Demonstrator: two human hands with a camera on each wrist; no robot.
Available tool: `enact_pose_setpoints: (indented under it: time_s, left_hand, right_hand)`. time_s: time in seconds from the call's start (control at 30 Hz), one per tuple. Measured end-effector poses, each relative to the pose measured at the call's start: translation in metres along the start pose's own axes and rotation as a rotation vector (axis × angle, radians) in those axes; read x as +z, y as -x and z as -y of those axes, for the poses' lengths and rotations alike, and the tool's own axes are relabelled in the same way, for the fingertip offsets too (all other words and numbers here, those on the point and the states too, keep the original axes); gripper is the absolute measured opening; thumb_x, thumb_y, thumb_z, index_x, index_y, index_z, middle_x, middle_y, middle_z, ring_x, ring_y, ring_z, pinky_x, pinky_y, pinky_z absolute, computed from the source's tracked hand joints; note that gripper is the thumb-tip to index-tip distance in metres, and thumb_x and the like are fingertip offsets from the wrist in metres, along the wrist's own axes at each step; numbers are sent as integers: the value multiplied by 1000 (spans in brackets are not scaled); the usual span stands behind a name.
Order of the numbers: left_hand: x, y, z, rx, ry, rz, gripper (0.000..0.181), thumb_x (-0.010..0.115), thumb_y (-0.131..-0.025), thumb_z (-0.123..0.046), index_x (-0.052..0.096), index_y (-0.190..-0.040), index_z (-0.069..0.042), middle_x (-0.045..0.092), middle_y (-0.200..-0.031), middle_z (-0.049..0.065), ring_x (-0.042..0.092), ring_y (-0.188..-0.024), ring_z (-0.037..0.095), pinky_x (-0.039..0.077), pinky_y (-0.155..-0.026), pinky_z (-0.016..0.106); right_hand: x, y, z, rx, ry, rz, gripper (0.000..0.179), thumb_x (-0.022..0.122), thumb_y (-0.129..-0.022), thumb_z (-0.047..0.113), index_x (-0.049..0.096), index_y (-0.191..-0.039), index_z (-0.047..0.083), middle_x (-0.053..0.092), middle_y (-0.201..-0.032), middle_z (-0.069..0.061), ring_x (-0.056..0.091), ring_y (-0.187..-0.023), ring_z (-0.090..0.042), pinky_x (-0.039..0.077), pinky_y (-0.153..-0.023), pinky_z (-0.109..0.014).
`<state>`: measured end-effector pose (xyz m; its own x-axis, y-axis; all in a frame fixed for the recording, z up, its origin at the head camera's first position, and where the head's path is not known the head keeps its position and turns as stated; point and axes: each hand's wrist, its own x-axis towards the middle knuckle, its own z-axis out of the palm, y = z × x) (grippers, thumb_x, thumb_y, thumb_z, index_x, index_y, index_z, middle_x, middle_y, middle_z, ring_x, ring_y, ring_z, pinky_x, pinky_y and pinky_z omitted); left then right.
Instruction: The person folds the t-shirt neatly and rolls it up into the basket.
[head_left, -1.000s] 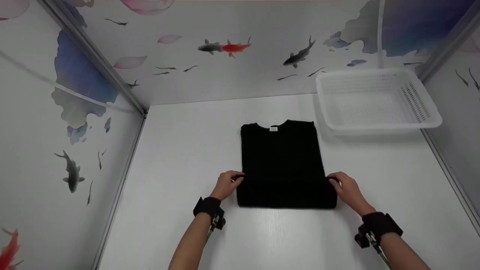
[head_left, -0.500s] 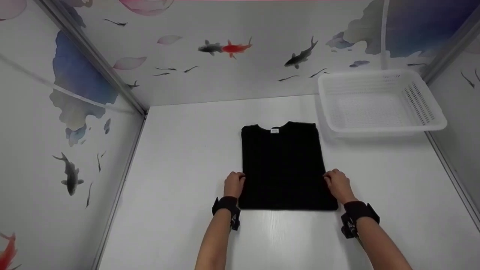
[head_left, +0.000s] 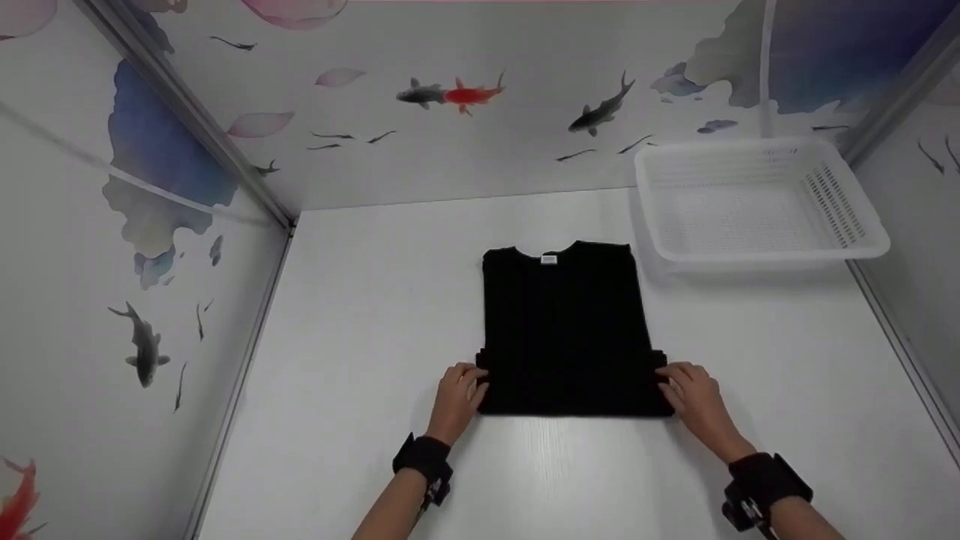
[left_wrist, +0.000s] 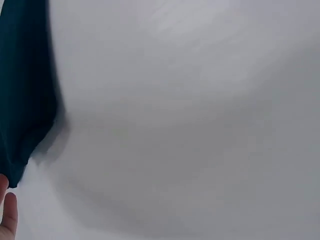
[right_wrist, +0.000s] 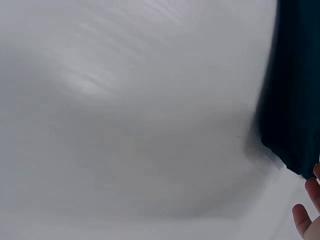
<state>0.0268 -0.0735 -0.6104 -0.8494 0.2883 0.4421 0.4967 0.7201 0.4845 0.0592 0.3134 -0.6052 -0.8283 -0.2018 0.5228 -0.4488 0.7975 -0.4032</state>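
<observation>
A black short garment folded into a rectangle, a T-shirt [head_left: 562, 322] by its neckline, lies flat with a white label [head_left: 549, 260] at the collar. A small flap of black cloth juts out at each side, low down. My left hand [head_left: 456, 397] is at the lower left edge, fingertips right at the cloth. At the opposite edge, my right hand [head_left: 694, 397] touches the cloth with its fingertips. Both wrist views show the shirt's side as dark teal cloth [left_wrist: 25, 85], with the thumb [right_wrist: 301, 218] spread apart from the fingers.
A white plastic basket [head_left: 750, 259] with slotted walls stands at the back right. The white table [head_left: 360, 315] is bounded by printed panels [head_left: 525, 165] at the back and both sides. A black wrist strap [head_left: 421, 457] holds a camera on each forearm.
Both hands have slid down the shirt's sides towards me, and the wrists have swung outward. Small cloth flaps now stick out at both edges. The shirt and basket stay in place.
</observation>
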Motion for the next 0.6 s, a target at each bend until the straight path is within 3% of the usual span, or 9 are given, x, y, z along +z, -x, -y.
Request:
enact_pose_setpoints:
  time_s: [0.13,0.23,0.4,0.6]
  left_hand:
    - [-4,25,-1,105,-31,46,25,81,-78,-5,69,-100,-7,61,-105,6,59,-96,21,50,-76,31]
    - [-4,35,-2,127,-66,115,28,80,-79,-8,69,-104,-7,61,-109,6,58,-102,21,50,-78,32]
    - [-2,38,0,113,-77,198,32,78,-81,-10,68,-111,-6,60,-115,8,57,-108,23,50,-85,35]
    - [5,35,7,116,-36,193,36,80,-79,-5,65,-112,-5,59,-114,9,58,-104,25,50,-85,37]
  right_hand:
    - [-3,22,3,-109,9,15,43,84,-59,-13,67,-96,0,62,-97,-13,61,-85,-27,51,-67,-35]
    - [-3,34,7,-123,51,59,45,86,-58,-9,67,-97,2,63,-101,-14,62,-89,-29,52,-68,-42]
    - [0,42,8,-91,80,115,46,85,-61,-7,67,-103,1,64,-108,-15,62,-94,-30,52,-71,-47]
    - [6,45,7,-50,68,103,51,84,-60,-10,67,-107,-3,63,-108,-16,62,-96,-31,52,-73,-47]
